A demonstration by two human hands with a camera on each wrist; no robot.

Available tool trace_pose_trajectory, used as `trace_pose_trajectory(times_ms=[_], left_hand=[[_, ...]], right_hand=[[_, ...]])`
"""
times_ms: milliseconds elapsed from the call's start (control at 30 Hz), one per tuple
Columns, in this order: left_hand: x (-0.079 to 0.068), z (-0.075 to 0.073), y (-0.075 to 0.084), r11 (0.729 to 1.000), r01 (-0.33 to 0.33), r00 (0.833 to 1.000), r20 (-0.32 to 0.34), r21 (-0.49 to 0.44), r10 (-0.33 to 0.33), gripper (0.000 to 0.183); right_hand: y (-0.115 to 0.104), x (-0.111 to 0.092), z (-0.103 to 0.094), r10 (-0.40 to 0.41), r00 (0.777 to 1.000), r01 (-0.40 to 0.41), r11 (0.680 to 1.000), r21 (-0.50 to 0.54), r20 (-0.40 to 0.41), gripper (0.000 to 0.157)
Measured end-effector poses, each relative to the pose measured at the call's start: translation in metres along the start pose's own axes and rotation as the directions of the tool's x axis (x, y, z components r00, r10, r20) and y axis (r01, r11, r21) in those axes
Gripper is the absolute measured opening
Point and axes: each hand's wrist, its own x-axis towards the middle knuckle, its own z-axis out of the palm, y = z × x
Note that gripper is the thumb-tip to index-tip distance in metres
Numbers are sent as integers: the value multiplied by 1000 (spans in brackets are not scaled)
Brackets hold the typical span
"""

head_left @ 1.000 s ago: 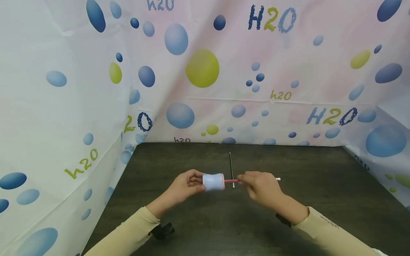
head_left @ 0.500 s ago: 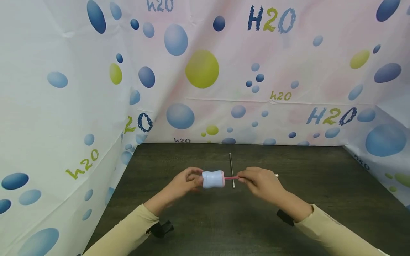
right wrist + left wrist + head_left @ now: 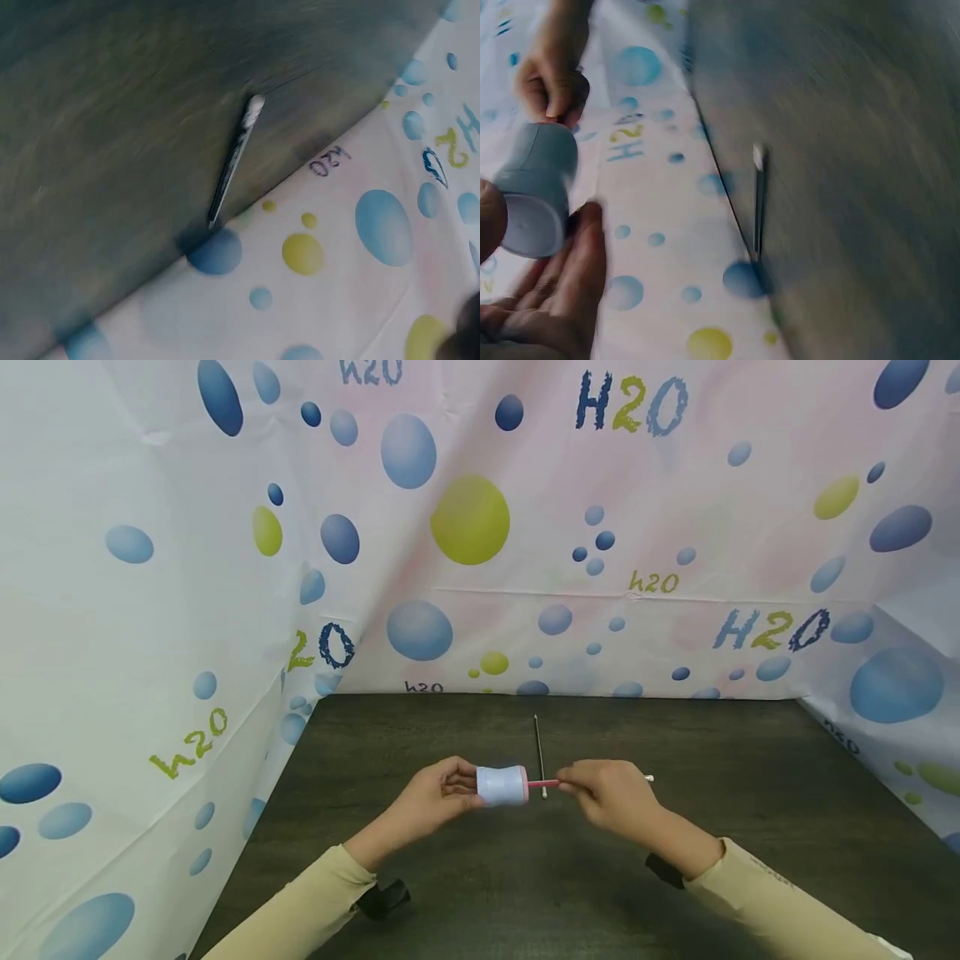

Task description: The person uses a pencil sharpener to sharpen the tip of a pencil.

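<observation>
My left hand (image 3: 431, 797) holds a light-blue, waisted pencil sharpener (image 3: 501, 786) by its left end, between thumb and fingers. A red pencil (image 3: 542, 783) runs into the sharpener's pink-rimmed right end. My right hand (image 3: 615, 792) pinches this pencil, and its pale far end sticks out past the knuckles. In the left wrist view the sharpener (image 3: 544, 161) shows its round base, with the left thumb on one side and the fingers (image 3: 577, 281) on the other. Only a dark blurred bit appears at the right wrist view's lower right corner.
A dark pencil (image 3: 539, 752) with a white end lies on the dark wooden table (image 3: 420, 727), behind the held pencil. White sheeting (image 3: 637, 643) printed with dots and H2O lettering stands behind the table and along both sides.
My left hand has turned round the sharpener's end and back again, its fingers shifting. The right hand has tilted slightly with the pencil, which stays in the sharpener. The dark pencil has not moved.
</observation>
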Motion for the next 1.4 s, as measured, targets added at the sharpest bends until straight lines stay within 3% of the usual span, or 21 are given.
trace_pose_trajectory(times_ms=[67,133,200,233,333,400,433,467,533,633,733,800,867,933,1033,1100,1167,1233,1300,1333,1400], left_hand=[[-1,2,1,984,-104,993,-38,143,111,42],[-3,4,2,959,-169,981,-53,229,186,45],[-4,3,1,949,-192,976,-53,249,211,48],[-4,2,1,960,-186,979,-45,210,200,49],[-1,-3,-2,992,-125,992,-2,13,125,61],[2,-5,-4,994,-36,998,42,-102,41,64],[3,-6,-4,986,20,997,74,-166,-7,66],[5,-6,-5,974,76,993,106,-216,-54,69],[7,-6,-6,944,186,976,161,-272,-146,74],[6,-3,-7,893,297,945,239,-338,-223,79],[3,-1,-8,875,319,934,276,-365,-225,76],[2,0,-9,880,295,941,273,-373,-199,75],[2,1,-10,900,246,958,234,-361,-168,70],[2,1,-11,941,169,978,167,-294,-124,62],[2,2,-10,987,52,997,64,-150,-42,48],[1,2,-7,999,-31,999,11,-33,32,43],[0,2,-5,992,-110,994,-23,58,111,44],[0,1,-3,974,-177,982,-40,143,184,46],[0,1,-3,955,-223,970,-50,197,237,49],[0,1,-3,951,-229,968,-53,206,244,50],[2,0,-3,960,-221,971,-52,170,233,55]], right_hand=[[2,1,-3,123,974,-161,967,199,189,14],[5,2,-4,196,921,-314,886,342,337,18],[7,3,-4,212,890,-379,836,397,403,20],[8,4,-3,210,894,-372,840,395,396,20],[7,3,-2,183,947,-256,925,280,263,16],[6,2,-1,114,988,-128,983,135,106,16],[6,2,-1,61,998,-62,997,56,22,20],[6,2,0,4,998,-6,1000,-23,-57,26],[5,2,2,-108,978,82,986,-148,-181,39],[3,3,5,-227,939,164,956,-244,-257,52],[0,-1,7,-279,924,207,940,-271,-263,53],[-1,-3,9,-277,926,203,938,-281,-257,55],[-2,-4,11,-255,934,180,941,-286,-250,56],[-4,-5,11,-212,949,146,952,-271,-233,50],[-8,-5,9,-85,985,58,982,-177,-148,28],[-9,-5,6,53,998,-53,998,-38,-20,15],[-8,-2,2,178,973,-199,969,146,149,13],[-5,1,-1,245,917,-346,882,322,314,18],[0,4,-2,252,866,-445,783,434,432,23],[2,6,-2,241,857,-458,761,459,456,25],[4,6,-2,242,856,-457,768,449,457,25]])
